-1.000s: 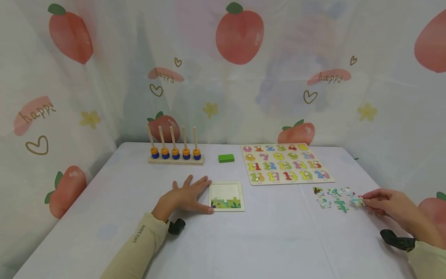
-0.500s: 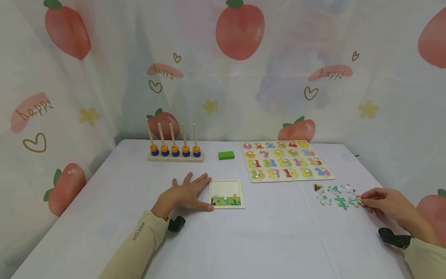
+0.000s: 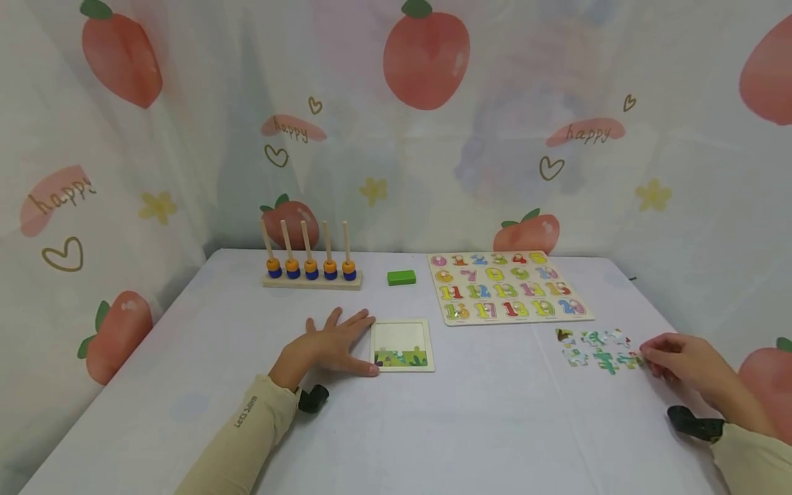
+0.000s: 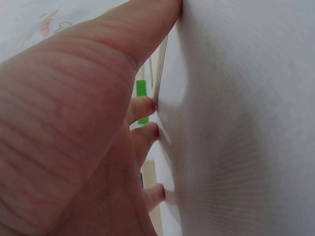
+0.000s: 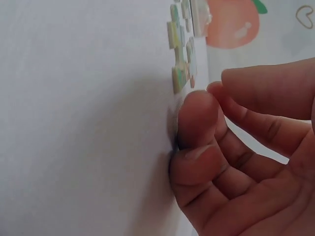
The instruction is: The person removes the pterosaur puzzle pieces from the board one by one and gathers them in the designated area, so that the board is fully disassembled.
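Observation:
My left hand [image 3: 328, 347] lies spread on the table in the head view, its index finger and thumb at the left edge of a small square puzzle tray [image 3: 402, 321]. A strip of green jigsaw picture [image 3: 402, 358] fills the tray's lower part; above it the board is bare. At the right, my right hand [image 3: 693, 364] rests beside a group of loose jigsaw pieces [image 3: 606, 361], its fingers loosely bent. In the right wrist view its fingertips [image 5: 198, 115] stand just short of the nearest piece [image 5: 178, 78], with nothing between finger and thumb.
Behind the tray are a green block [image 3: 401, 278] and a wooden peg stand [image 3: 312, 283] with orange and blue rings. A number puzzle board [image 3: 513, 300] lies at the back right, close behind the loose pieces. A fruit-printed cloth [image 3: 427, 172] hangs behind the table.
My right hand has slid a jigsaw piece left against the others and let it go, its fingers now slightly apart from it. My left hand stays at the tray.

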`<state>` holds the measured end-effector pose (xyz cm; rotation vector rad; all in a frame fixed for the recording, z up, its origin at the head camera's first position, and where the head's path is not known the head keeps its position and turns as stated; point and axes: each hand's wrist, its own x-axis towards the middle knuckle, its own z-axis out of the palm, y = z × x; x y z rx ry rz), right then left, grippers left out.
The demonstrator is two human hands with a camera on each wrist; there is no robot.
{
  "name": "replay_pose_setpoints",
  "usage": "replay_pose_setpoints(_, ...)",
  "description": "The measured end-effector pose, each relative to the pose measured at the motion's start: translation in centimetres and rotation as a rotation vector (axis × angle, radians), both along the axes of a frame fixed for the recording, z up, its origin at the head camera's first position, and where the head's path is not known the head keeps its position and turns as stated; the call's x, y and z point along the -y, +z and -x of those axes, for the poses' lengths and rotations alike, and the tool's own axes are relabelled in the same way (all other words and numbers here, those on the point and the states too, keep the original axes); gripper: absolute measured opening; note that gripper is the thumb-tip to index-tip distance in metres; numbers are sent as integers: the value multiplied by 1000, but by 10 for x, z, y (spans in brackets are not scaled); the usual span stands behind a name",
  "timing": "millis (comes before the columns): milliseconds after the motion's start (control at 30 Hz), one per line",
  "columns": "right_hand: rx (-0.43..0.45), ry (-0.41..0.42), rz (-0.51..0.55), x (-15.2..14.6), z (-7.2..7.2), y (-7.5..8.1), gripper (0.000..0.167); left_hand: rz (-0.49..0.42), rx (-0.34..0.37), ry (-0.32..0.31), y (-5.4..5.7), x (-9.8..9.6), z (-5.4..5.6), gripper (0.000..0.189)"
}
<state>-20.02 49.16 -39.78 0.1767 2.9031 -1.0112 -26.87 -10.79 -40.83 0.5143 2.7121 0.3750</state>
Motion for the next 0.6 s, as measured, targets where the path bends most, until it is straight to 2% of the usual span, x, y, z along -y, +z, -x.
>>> replay_pose_setpoints(233, -56, 30, -5, 16, 1, 7, 44, 10, 1, -3, 1, 1, 0, 107)
replay_pose_setpoints(600, -131, 105, -56, 54, 11, 32, 41, -6, -4, -8, 1, 2, -1, 108)
